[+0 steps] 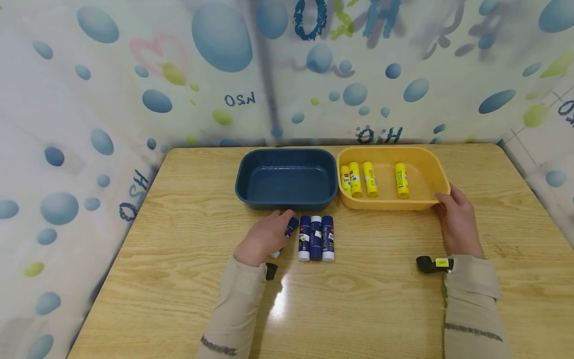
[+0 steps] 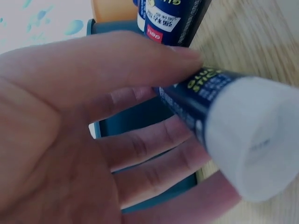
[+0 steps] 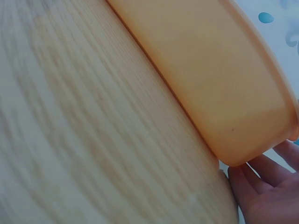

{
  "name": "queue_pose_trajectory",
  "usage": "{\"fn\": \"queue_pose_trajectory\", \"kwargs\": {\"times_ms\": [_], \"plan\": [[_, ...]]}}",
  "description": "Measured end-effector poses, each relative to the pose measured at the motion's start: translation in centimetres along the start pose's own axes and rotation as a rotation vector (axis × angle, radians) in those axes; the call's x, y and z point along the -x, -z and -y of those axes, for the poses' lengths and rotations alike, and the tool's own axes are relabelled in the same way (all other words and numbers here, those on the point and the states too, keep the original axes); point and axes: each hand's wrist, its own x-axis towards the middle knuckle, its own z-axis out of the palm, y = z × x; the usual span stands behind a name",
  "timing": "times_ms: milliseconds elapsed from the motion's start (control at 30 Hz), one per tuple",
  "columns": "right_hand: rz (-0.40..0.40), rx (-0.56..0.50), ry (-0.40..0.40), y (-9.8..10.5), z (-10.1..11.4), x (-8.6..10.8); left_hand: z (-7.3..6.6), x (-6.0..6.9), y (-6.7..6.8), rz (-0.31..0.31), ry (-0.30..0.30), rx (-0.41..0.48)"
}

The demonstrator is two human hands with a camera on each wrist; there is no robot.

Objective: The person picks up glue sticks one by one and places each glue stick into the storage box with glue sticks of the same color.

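My left hand [image 1: 265,237] pinches a dark blue glue stick [image 1: 291,227] between thumb and fingers, just left of three similar sticks [image 1: 316,238] lying side by side. In the left wrist view this hand [image 2: 135,116] holds the stick [image 2: 201,100] with its white end towards the camera; part of another stick [image 2: 170,21] shows beyond the thumb. My right hand [image 1: 462,224] grips the front right corner of the yellow bin [image 1: 381,205], thumb at the rim. In the right wrist view, fingers [image 3: 264,175] lie against the outside of the bin [image 3: 205,79].
A dark blue bin [image 1: 287,205] with nothing in it stands beside the yellow bin's left end. Several yellow glue sticks [image 1: 369,178] lie in the yellow bin. Both bins stand near the back edge of the wooden table [image 1: 358,309], before a patterned wall [image 1: 287,89].
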Motion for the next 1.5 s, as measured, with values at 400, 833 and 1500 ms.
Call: {"fn": "queue_pose_trajectory", "kwargs": {"times_ms": [400,833,1500], "plan": [[0.002,-0.014,-0.004,0.0,0.1,-0.1,1.3,0.4,0.9,0.039,-0.025,0.149],[-0.012,-0.019,-0.023,-0.2,0.0,-0.3,3.3,2.0,3.3,-0.005,-0.037,0.367],[-0.016,-0.034,-0.014,0.1,0.0,-0.1,2.3,-0.3,7.2,-0.067,-0.101,0.447]]}}
